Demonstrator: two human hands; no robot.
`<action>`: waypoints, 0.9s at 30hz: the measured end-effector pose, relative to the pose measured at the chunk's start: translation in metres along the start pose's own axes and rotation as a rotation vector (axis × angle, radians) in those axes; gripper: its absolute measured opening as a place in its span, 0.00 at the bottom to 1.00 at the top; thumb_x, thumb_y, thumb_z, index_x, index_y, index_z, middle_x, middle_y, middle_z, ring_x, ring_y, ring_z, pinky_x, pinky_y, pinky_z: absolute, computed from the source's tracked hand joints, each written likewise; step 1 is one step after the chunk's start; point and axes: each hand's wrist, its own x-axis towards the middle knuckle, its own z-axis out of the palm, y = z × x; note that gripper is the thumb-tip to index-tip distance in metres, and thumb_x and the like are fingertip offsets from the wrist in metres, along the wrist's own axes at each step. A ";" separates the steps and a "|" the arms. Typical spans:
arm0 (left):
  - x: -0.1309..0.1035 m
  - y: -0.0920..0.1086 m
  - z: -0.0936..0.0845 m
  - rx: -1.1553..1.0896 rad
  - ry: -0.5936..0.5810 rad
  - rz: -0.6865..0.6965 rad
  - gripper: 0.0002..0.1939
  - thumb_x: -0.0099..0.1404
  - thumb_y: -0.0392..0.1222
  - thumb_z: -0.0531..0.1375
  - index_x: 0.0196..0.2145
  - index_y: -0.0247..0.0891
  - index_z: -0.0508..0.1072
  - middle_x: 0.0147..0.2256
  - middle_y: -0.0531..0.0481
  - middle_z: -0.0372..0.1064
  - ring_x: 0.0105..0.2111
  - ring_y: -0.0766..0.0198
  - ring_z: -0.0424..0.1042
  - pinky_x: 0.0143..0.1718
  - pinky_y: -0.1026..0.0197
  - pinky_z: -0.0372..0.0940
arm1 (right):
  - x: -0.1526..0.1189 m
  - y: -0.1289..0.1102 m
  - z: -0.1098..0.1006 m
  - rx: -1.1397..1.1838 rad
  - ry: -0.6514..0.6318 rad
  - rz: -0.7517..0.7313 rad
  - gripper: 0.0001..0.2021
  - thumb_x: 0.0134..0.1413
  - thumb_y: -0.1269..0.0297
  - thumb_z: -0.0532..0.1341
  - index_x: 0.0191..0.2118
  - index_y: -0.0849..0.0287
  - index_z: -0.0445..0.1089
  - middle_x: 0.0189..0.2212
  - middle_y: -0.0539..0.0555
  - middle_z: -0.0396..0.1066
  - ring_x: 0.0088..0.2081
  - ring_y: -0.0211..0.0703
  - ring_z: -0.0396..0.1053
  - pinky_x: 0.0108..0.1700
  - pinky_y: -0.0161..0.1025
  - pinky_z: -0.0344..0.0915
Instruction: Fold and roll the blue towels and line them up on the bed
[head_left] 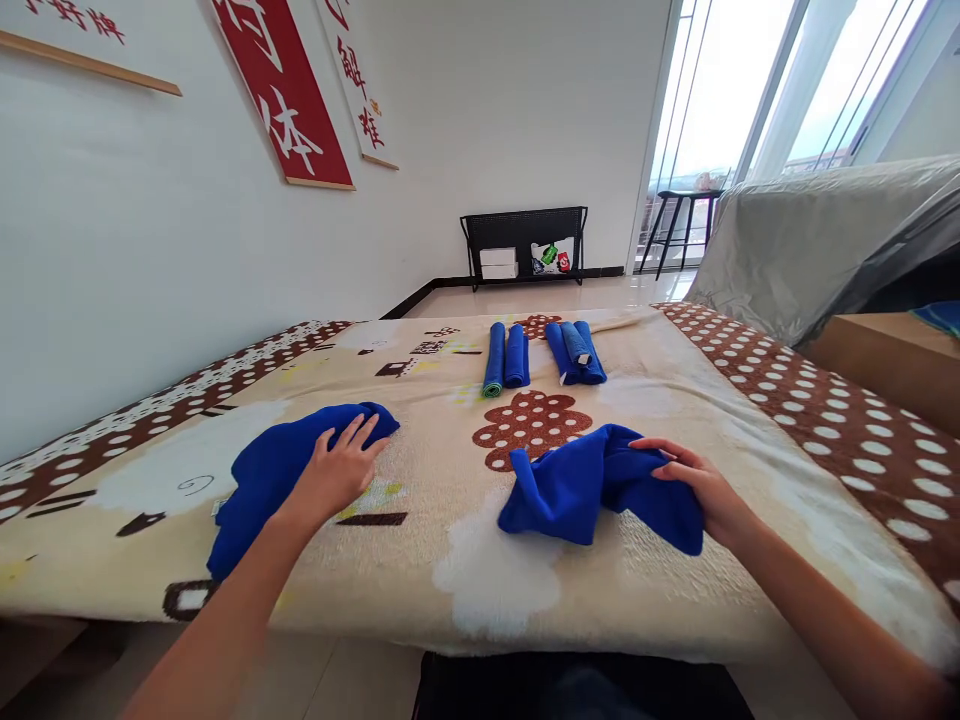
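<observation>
My left hand rests on a crumpled blue towel at the left, its fingers spread over the cloth near the far right corner. A small pale tag shows on that towel's left edge. Over on the right, my right hand pinches the side of another blue towel between thumb and fingers. This second towel is bunched and folded over itself, with part of it raised off the blanket. Both towels lie on a cream patterned blanket.
Beyond my hands lie two rolled towels side by side, and a cluster of more blue rolls. A cardboard box and a grey covered bulk stand at the right. A white wall borders the left; a black rack stands behind.
</observation>
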 end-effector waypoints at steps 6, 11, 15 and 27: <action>-0.012 -0.101 0.042 0.139 -0.050 -0.151 0.24 0.72 0.41 0.46 0.62 0.40 0.68 0.69 0.41 0.53 0.69 0.52 0.50 0.67 0.44 0.43 | 0.025 0.020 -0.044 -0.808 0.407 -0.266 0.18 0.51 0.56 0.61 0.47 0.53 0.76 0.54 0.58 0.71 0.55 0.60 0.68 0.55 0.58 0.63; -0.007 -0.089 0.035 0.105 0.028 -0.326 0.22 0.71 0.39 0.46 0.56 0.35 0.71 0.67 0.34 0.55 0.68 0.43 0.50 0.64 0.31 0.41 | 0.008 0.021 -0.007 -1.105 0.537 -0.661 0.15 0.61 0.61 0.56 0.50 0.53 0.74 0.60 0.59 0.65 0.59 0.59 0.63 0.57 0.61 0.60; 0.013 -0.021 0.036 0.020 0.072 -0.267 0.19 0.69 0.38 0.47 0.50 0.34 0.73 0.64 0.31 0.58 0.68 0.38 0.48 0.63 0.28 0.40 | -0.014 0.007 0.057 -1.171 0.086 -0.917 0.10 0.66 0.60 0.55 0.45 0.51 0.74 0.42 0.53 0.74 0.44 0.47 0.71 0.48 0.50 0.68; 0.002 0.210 0.074 -0.769 -0.115 0.192 0.10 0.60 0.47 0.62 0.30 0.37 0.69 0.32 0.47 0.69 0.33 0.58 0.67 0.36 0.58 0.60 | 0.020 0.032 0.123 -0.752 -0.017 -0.674 0.04 0.46 0.67 0.63 0.26 0.50 0.70 0.26 0.54 0.71 0.31 0.54 0.71 0.38 0.54 0.66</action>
